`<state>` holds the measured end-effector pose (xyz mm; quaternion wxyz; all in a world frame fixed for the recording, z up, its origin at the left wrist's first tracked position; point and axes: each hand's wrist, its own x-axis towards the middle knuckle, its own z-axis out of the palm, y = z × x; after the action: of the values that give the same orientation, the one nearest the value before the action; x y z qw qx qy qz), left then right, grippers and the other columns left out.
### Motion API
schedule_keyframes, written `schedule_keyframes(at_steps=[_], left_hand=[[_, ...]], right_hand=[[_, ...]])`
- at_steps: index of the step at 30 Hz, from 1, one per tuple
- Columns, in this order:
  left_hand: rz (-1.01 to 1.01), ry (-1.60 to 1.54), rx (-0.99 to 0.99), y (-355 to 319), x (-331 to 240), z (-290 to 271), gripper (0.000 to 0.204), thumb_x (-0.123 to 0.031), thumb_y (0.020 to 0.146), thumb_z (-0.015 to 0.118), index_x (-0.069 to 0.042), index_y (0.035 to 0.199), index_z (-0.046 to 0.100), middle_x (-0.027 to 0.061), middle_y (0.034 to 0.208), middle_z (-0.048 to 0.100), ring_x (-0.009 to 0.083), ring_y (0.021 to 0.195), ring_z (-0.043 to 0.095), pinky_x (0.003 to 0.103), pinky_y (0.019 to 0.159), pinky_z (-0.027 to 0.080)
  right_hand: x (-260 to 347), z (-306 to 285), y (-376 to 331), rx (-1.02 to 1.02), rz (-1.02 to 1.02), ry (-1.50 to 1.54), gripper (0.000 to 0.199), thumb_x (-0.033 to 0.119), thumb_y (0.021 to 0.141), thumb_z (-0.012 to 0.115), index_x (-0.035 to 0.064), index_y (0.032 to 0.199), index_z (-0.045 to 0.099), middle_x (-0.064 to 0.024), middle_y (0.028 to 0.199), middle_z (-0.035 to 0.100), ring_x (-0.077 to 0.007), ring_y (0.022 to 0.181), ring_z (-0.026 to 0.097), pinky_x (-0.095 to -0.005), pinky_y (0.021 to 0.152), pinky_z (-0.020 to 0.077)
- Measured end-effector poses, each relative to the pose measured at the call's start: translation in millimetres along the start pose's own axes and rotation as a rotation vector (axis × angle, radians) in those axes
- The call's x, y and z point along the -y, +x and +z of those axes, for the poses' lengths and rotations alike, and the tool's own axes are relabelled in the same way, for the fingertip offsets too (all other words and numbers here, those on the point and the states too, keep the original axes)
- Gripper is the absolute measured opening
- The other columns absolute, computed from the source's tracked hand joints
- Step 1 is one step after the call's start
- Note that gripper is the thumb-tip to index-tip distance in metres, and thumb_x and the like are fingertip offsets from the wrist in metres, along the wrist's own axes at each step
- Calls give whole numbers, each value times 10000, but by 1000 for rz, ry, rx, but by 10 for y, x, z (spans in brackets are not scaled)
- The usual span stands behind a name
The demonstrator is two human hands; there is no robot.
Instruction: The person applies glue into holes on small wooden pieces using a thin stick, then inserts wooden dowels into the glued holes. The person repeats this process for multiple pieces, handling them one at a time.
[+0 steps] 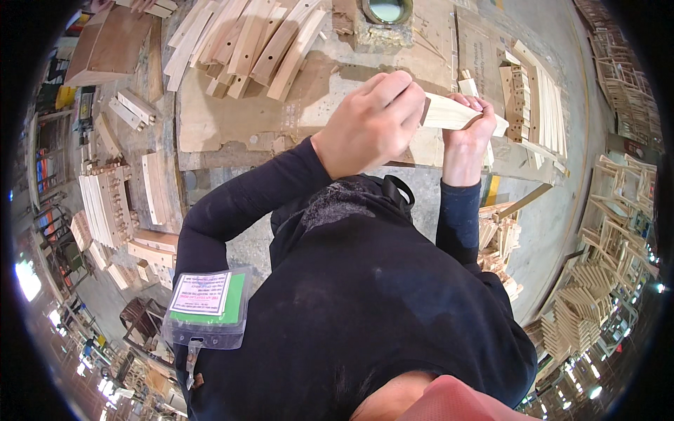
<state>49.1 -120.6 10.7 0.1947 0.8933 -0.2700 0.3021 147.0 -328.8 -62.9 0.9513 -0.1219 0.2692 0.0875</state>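
Observation:
Over the workbench (239, 133), my right hand (469, 140) grips a pale, tapered wooden piece (446, 112), its fingers wrapped round the right part. My left hand (368, 126) is closed in a fist at the piece's left end. What those fingers hold, if anything, is hidden behind the knuckles. A smaller pale wood part (467, 86) shows just beyond my right fingers. Farther back on the bench, a round container (387, 10) holds a pale liquid.
Curved wooden slats with holes (246, 45) are piled at the bench's far left. Drilled wooden parts (518, 102) stand in a row at the right. More wood stacks (105, 203) lie to the left, and a loose wood heap (500, 242) sits below the bench's right side.

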Motion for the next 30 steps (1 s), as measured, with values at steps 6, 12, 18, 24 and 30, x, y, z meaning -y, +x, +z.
schedule_keyframes(at_steps=[6,12,18,24,30], left_hand=[[-201,-122,-18,-37,-25,17,339,-170,805,752,-71,1120,673,54,946,617,232,938,602,362,811,491],[-224,-79,110,-44,-161,-54,345,-171,813,729,-72,1126,623,67,958,626,226,911,619,346,795,480],[-161,-108,160,-23,-181,-61,292,-75,772,646,-27,1053,580,107,926,623,264,912,632,363,813,479],[-151,-200,17,-106,-153,31,214,-90,779,629,-54,980,563,83,843,581,239,812,600,348,762,459],[-264,-218,16,-12,-323,-46,255,46,701,632,-41,931,563,112,834,619,291,836,635,386,774,496]], right_hand=[[328,83,-66,157,15,20,248,51,831,509,131,630,388,17,575,416,-160,566,439,-343,690,451],[232,306,-290,166,-27,34,264,42,848,527,122,633,395,25,567,425,-121,532,419,-270,571,431],[179,323,-352,175,19,57,262,46,853,518,125,633,401,31,567,429,-108,534,435,-269,572,431],[107,369,-435,225,115,97,259,44,844,520,128,630,402,35,570,430,-108,533,424,-268,572,430],[73,329,-430,191,147,134,251,54,840,517,124,627,405,27,568,431,-117,529,418,-268,570,430]])
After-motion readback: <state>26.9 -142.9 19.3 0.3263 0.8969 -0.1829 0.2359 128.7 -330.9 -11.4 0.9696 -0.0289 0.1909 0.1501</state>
